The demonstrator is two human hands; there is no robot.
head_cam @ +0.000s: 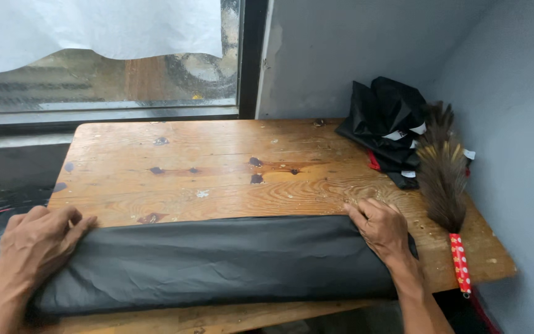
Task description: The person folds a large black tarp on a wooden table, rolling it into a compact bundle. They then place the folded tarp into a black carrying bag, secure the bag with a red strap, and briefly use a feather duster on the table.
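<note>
Small white labels [395, 135] on the pile of folded black cloth [383, 117] at the table's far right corner, several showing, rectangular, one lower down near the edge. No packages, signs or screens.

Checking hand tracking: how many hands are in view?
2. Left hand presses the left end of the dark folded cloth; right hand presses its right end. None hidden, as far as visible.
</note>
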